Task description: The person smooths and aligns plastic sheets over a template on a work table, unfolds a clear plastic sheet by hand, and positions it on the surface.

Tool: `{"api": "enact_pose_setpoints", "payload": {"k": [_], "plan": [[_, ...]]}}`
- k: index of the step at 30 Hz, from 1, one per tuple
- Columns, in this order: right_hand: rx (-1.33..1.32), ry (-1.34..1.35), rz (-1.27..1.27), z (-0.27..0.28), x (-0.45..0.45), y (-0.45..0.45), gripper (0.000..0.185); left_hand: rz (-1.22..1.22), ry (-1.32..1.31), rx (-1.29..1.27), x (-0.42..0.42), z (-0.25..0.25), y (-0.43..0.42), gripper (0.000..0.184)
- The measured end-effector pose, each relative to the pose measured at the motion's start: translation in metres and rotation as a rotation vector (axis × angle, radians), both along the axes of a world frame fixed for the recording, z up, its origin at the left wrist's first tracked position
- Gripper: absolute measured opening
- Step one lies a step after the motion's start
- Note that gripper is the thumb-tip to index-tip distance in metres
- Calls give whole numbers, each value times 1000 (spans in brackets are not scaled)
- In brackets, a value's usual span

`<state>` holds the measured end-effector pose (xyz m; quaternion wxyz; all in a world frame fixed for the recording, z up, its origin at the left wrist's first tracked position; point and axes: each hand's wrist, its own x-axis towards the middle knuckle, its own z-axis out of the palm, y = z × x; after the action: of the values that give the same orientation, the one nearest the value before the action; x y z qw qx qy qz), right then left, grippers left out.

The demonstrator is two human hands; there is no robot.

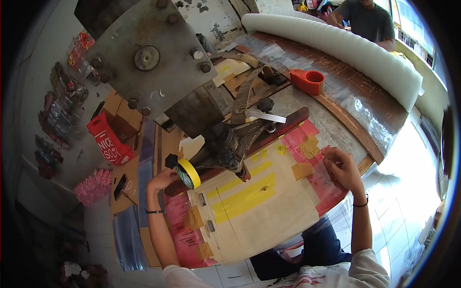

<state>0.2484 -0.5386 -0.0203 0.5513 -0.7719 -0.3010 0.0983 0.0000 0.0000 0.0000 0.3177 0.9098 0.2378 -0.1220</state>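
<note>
My left hand is at the left end of a long red bar on the press, beside a yellow tape roll. Its fingertips are partly hidden, so its grip cannot be told. My right hand is over the right side of a red printed plastic sheet, with fingers bent and drawn together. Whatever is between them is too small to make out. A cream board with yellow strips lies over the sheet, below the press head. Brown tape pieces stick along its edges.
A thick metal plate with bolts overhangs the table. Behind stand a red tape dispenser and a large white foam roll. Another person is at the far right. A red bag and a phone are at left.
</note>
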Motion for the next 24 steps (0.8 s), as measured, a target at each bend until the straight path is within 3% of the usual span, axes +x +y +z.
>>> {"api": "enact_pose_setpoints", "payload": {"k": [8, 11, 14, 17, 23, 24], "plan": [[40, -13, 44, -1, 2, -4, 19, 61, -77, -51, -1, 19, -22, 31], [56, 1, 59, -1, 3, -5, 18, 15, -130, 11, -10, -7, 7, 31], [79, 10, 68, -2, 4, -6, 18, 16, -131, -9, -10, -2, 4, 29], [83, 87, 86, 2, 4, -7, 19, 149, 88, 124, -1, 22, -14, 26], [44, 147, 70, 7, 3, -9, 19, 190, -104, -180, -5, -18, 35, 22], [63, 123, 63, 4, 3, -8, 19, 244, -13, -136, -4, -26, 49, 25]]}}
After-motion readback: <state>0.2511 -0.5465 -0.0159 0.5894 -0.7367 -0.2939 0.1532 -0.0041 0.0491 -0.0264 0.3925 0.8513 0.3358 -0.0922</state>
